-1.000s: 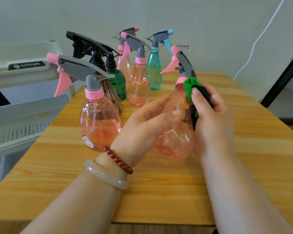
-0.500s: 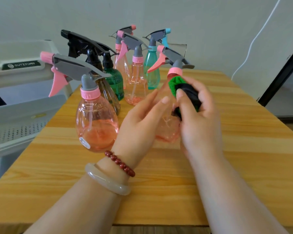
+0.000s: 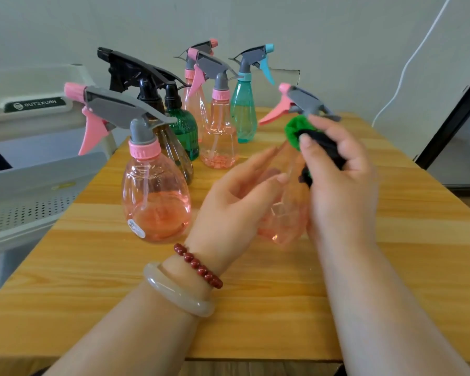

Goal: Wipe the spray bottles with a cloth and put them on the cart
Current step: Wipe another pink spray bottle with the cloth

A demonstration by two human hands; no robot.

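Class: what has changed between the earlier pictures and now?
The held pink bottle has tipped more upright, its sprayer now nearly level. The right hand still grips the cloth at its neck; the left hand still steadies it. The standing bottles stayed put.

Clear pink spray bottle [image 3: 282, 210], roughly upright, at table centre; green-and-black cloth [image 3: 295, 131] covers its neck. Six other bottles [image 3: 155, 196] stand at 10 o'clock; cart [image 3: 38, 172] at 9 o'clock.

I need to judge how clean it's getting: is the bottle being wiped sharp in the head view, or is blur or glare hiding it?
Head view: the held pink bottle is smeared by motion blur, like the left hand and the right hand with the cloth; same view, the standing pink bottle is sharp; light is soft and even, no strong glare.
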